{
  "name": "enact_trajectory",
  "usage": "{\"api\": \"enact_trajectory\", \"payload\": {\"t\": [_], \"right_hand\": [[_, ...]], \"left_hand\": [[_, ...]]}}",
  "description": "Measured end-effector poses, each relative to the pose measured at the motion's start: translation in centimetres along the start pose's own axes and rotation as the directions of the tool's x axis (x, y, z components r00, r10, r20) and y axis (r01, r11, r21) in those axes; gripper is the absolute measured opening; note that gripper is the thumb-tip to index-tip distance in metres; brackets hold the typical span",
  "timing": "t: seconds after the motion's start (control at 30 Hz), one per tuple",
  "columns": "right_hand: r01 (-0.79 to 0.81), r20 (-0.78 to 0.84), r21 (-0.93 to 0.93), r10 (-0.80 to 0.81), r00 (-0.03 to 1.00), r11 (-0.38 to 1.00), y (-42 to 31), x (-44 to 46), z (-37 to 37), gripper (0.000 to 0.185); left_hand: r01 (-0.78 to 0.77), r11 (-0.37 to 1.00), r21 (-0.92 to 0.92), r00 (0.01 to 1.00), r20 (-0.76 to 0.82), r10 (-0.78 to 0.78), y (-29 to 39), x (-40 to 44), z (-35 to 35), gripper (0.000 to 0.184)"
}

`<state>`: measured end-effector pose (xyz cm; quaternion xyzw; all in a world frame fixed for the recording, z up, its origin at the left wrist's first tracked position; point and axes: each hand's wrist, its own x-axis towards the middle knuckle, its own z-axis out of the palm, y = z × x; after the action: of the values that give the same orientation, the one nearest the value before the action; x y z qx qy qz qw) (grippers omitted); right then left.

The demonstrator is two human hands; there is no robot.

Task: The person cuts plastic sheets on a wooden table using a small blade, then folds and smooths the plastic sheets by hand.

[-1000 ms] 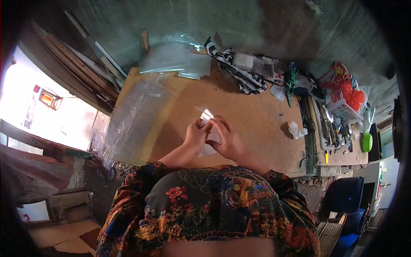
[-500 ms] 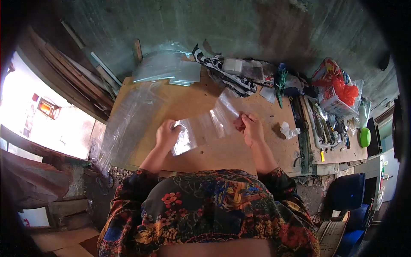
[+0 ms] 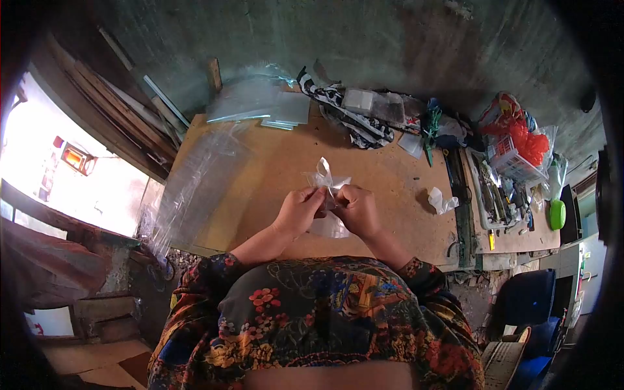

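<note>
Clear plastic film (image 3: 330,227): thin, glossy, see-through; gathered at middle, shiny loop standing up beyond fingers, flatter flap below. Location: between both hands, over brown tabletop (image 3: 396,185). Left hand (image 3: 301,209): thumb and curled fingers pinching film. Right hand (image 3: 357,209): curled, pinching film just beside left. Tabletop's left side: long wrinkled clear sheeting (image 3: 201,172). Right side: crumpled white scrap (image 3: 442,201).

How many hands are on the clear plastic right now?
2. The left hand and the right hand hold the clear plastic close together, over the table. Some fingers are hidden, but no other hand shows.
</note>
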<state>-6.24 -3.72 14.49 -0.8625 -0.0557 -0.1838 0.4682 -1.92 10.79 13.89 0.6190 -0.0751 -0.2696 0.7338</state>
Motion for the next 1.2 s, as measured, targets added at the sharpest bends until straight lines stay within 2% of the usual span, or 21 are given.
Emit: {"api": "enact_trajectory", "payload": {"t": [0.03,0.17,0.2,0.23,0.3,0.33,0.4,0.47,0.53,0.57,0.63,0.7,0.83,0.9,0.93,0.97,1.0,1.03,1.1,1.17,1.2], "right_hand": [[0.036,0.05,-0.035,-0.034,0.998,0.999,-0.1,-0.1,-0.2,0.022],[0.1,0.019,0.05,-0.101,0.995,0.994,0.9,-0.1,-0.9,0.024],[-0.059,-0.002,0.21,0.061,0.998,0.976,1.1,0.0,-1.3,0.019],[-0.207,0.001,0.365,0.222,0.975,0.908,1.4,0.1,-1.9,0.015],[-0.188,-0.089,0.412,0.245,0.966,0.891,4.4,0.6,-2.8,0.013],[-0.164,-0.177,0.458,0.271,0.946,0.874,5.6,0.8,-3.7,0.011],[-0.26,-0.285,0.385,0.382,0.879,0.886,7.0,0.8,-6.0,0.007],[-0.31,-0.392,0.481,0.517,0.761,0.82,8.6,0.6,-8.1,0.011],[-0.309,-0.47,0.612,0.649,0.598,0.728,10.0,-0.1,-10.2,0.011],[-0.313,-0.471,0.611,0.651,0.595,0.728,11.0,-0.7,-11.1,0.011],[-0.298,-0.642,0.555,0.627,0.441,0.777,12.8,-1.7,-12.5,0.008],[-0.263,-0.65,0.58,0.633,0.421,0.771,13.5,-3.1,-13.7,0.008],[-0.209,-0.707,0.569,0.603,0.371,0.795,13.1,-4.2,-14.3,0.009],[-0.209,-0.705,0.559,0.593,0.388,0.802,11.7,-4.1,-14.1,0.011],[-0.251,-0.671,0.538,0.589,0.451,0.805,10.0,-3.8,-13.9,0.013],[-0.292,-0.628,0.514,0.586,0.512,0.806,8.5,-3.5,-13.5,0.015],[-0.226,-0.546,0.586,0.585,0.599,0.778,7.6,-3.2,-13.1,0.016],[-0.223,-0.547,0.587,0.584,0.6,0.778,7.1,-2.8,-12.2,0.016],[-0.228,-0.386,0.639,0.563,0.731,0.734,6.0,-1.7,-10.2,0.01],[-0.334,-0.191,0.676,0.594,0.781,0.657,6.6,-0.2,-7.8,0.009],[-0.351,-0.129,0.695,0.589,0.798,0.627,6.1,1.0,-6.4,0.009]], "left_hand": [[0.003,1.0,0.0,1.0,-0.002,-0.003,-0.7,0.3,-0.4,0.027],[-0.154,0.933,0.325,0.977,-0.091,0.193,-1.1,0.7,-1.6,0.023],[-0.202,0.877,0.436,0.953,-0.119,0.279,-0.8,0.9,-2.1,0.022],[-0.203,0.877,0.435,0.953,-0.119,0.28,-0.5,1.1,-2.9,0.022],[-0.241,0.79,0.564,0.912,-0.146,0.382,-0.2,1.7,-5.2,0.024],[-0.242,0.79,0.564,0.914,-0.141,0.38,-0.1,2.0,-6.3,0.024],[-0.135,0.847,0.515,0.891,-0.312,0.331,0.0,2.4,-8.6,0.023],[-0.199,0.891,0.408,0.849,-0.382,0.365,0.4,2.8,-11.0,0.021],[-0.149,0.873,0.465,0.788,-0.478,0.389,1.1,3.1,-13.8,0.018],[-0.173,0.899,0.403,0.762,-0.524,0.381,1.0,3.5,-15.7,0.018],[-0.202,0.918,0.342,0.735,-0.566,0.373,1.2,4.4,-18.7,0.017],[-0.165,0.985,0.056,0.677,-0.72,0.154,1.8,5.1,-20.8,0.016],[-0.184,0.977,0.107,0.689,-0.695,0.206,1.9,7.8,-21.9,0.017],[-0.194,0.955,0.224,0.669,-0.682,0.296,2.9,8.3,-20.6,0.017],[-0.196,0.955,0.224,0.672,-0.678,0.297,3.0,8.5,-20.0,0.017],[-0.211,0.913,0.35,0.693,-0.605,0.392,3.0,8.5,-19.4,0.016],[-0.232,0.853,0.468,0.707,-0.52,0.478,3.0,8.5,-18.7,0.015],[-0.233,0.851,0.47,0.706,-0.52,0.481,3.6,7.8,-17.2,0.015],[-0.17,0.761,0.626,0.73,-0.439,0.525,4.7,5.6,-13.2,0.015],[-0.253,0.628,0.736,0.73,-0.28,0.623,4.1,4.5,-11.6,0.018],[-0.186,0.708,0.681,0.818,-0.292,0.496,3.7,4.1,-11.1,0.019]]}}
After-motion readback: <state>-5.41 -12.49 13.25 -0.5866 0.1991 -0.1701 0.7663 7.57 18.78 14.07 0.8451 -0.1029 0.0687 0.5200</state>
